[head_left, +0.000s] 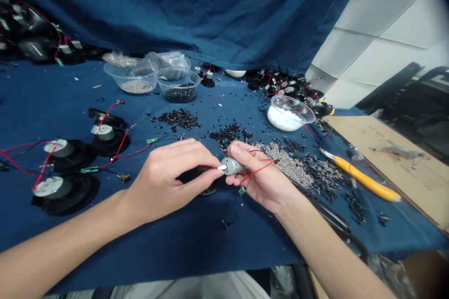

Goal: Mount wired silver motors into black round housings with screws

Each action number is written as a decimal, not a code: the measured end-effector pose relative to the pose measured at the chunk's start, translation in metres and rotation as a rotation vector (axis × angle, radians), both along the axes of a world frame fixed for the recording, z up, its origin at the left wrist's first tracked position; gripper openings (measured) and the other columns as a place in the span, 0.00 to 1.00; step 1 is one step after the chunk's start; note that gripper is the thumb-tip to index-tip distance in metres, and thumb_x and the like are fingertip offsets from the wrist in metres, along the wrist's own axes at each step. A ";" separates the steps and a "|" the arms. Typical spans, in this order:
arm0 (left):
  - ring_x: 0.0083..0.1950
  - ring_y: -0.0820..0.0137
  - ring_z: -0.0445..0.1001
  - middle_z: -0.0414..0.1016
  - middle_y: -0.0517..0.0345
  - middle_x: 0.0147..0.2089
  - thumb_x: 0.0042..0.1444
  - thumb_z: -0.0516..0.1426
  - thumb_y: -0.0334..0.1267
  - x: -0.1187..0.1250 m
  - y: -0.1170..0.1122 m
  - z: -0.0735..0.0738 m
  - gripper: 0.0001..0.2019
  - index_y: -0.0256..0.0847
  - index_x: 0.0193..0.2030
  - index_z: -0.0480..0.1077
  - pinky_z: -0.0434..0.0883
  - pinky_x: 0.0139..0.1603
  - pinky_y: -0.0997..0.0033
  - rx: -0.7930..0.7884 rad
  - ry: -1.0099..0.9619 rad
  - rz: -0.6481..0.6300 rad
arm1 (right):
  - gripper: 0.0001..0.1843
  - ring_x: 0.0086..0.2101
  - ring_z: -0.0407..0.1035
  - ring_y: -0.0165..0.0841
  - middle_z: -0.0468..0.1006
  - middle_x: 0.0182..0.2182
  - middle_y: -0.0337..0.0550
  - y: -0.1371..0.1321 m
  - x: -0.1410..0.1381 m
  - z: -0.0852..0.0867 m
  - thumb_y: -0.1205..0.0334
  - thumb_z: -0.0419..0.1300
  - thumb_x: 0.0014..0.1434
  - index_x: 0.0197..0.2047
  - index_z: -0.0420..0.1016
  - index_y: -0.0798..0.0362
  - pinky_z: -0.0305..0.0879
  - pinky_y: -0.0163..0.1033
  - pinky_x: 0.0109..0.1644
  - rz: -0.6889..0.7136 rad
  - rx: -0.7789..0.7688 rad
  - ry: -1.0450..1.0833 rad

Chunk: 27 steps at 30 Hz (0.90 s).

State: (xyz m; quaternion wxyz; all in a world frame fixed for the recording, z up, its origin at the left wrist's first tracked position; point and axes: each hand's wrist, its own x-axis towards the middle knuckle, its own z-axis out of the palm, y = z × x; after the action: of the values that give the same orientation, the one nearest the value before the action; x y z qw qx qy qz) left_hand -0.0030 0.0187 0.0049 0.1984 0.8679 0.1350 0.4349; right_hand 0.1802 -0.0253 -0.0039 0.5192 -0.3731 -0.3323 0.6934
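My right hand (261, 175) is closed round a small grey cylindrical motor (232, 166) with thin red wires trailing from it. My left hand (171, 175) pinches a small white part (222, 167) against the motor's left end; a black object under that hand is mostly hidden. Both hands hover just above the blue cloth (140, 238) near the table's front middle.
Three black fan housings with motors and red wires (66, 168) lie at left. Clear bowls of small parts (136, 77) (178, 85) stand at the back, a bowl of white bits (289, 113) at right. Heaps of silver and black screws (298, 166) and a yellow-handled tool (365, 182) lie right.
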 end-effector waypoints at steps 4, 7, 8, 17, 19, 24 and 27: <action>0.31 0.72 0.73 0.77 0.58 0.30 0.59 0.59 0.29 -0.001 -0.002 0.000 0.03 0.39 0.35 0.74 0.69 0.35 0.72 -0.055 0.040 0.031 | 0.24 0.19 0.73 0.27 0.75 0.22 0.36 0.000 -0.001 0.001 0.50 0.76 0.47 0.27 0.67 0.56 0.67 0.19 0.18 -0.014 0.002 -0.035; 0.32 0.71 0.73 0.77 0.58 0.31 0.60 0.57 0.32 -0.001 -0.003 0.001 0.04 0.41 0.35 0.74 0.70 0.36 0.71 -0.101 0.072 0.062 | 0.24 0.18 0.72 0.27 0.75 0.20 0.36 -0.001 -0.001 0.001 0.49 0.75 0.48 0.27 0.67 0.56 0.66 0.20 0.18 -0.039 0.037 -0.089; 0.32 0.71 0.73 0.77 0.58 0.30 0.60 0.57 0.32 -0.001 -0.003 0.001 0.05 0.41 0.35 0.74 0.70 0.36 0.71 -0.111 0.074 0.062 | 0.23 0.19 0.72 0.27 0.75 0.20 0.37 -0.001 -0.001 0.001 0.49 0.75 0.48 0.27 0.67 0.55 0.66 0.20 0.18 -0.048 0.051 -0.108; 0.29 0.73 0.71 0.75 0.60 0.27 0.59 0.58 0.38 -0.001 0.003 0.005 0.09 0.38 0.30 0.74 0.69 0.32 0.76 -0.773 0.104 -0.176 | 0.22 0.19 0.72 0.28 0.75 0.20 0.38 0.001 0.002 -0.002 0.51 0.75 0.48 0.29 0.69 0.55 0.68 0.22 0.20 -0.104 0.115 -0.167; 0.29 0.72 0.72 0.75 0.58 0.28 0.58 0.59 0.39 -0.001 0.005 0.004 0.10 0.38 0.30 0.75 0.70 0.32 0.75 -0.895 0.077 -0.221 | 0.21 0.19 0.72 0.28 0.76 0.21 0.38 0.001 0.001 -0.003 0.51 0.75 0.48 0.30 0.70 0.55 0.69 0.23 0.21 -0.086 0.135 -0.145; 0.29 0.72 0.72 0.76 0.57 0.28 0.58 0.59 0.39 -0.001 0.005 0.004 0.09 0.37 0.30 0.75 0.72 0.33 0.74 -1.006 0.056 -0.289 | 0.20 0.19 0.72 0.27 0.77 0.22 0.39 -0.001 0.001 -0.002 0.51 0.75 0.49 0.30 0.71 0.55 0.70 0.23 0.22 -0.030 0.153 -0.105; 0.29 0.72 0.71 0.75 0.57 0.28 0.58 0.58 0.39 0.000 0.003 0.005 0.09 0.37 0.30 0.75 0.71 0.32 0.73 -1.007 0.053 -0.274 | 0.20 0.19 0.71 0.26 0.76 0.22 0.39 -0.002 0.002 -0.001 0.51 0.74 0.50 0.29 0.71 0.56 0.69 0.23 0.22 -0.013 0.148 -0.085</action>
State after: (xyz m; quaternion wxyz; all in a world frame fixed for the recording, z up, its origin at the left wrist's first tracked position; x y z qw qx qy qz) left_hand -0.0034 0.0214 0.0103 0.6429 0.6854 0.2176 0.2638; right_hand 0.1825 -0.0270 -0.0046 0.5351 -0.3648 -0.4019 0.6473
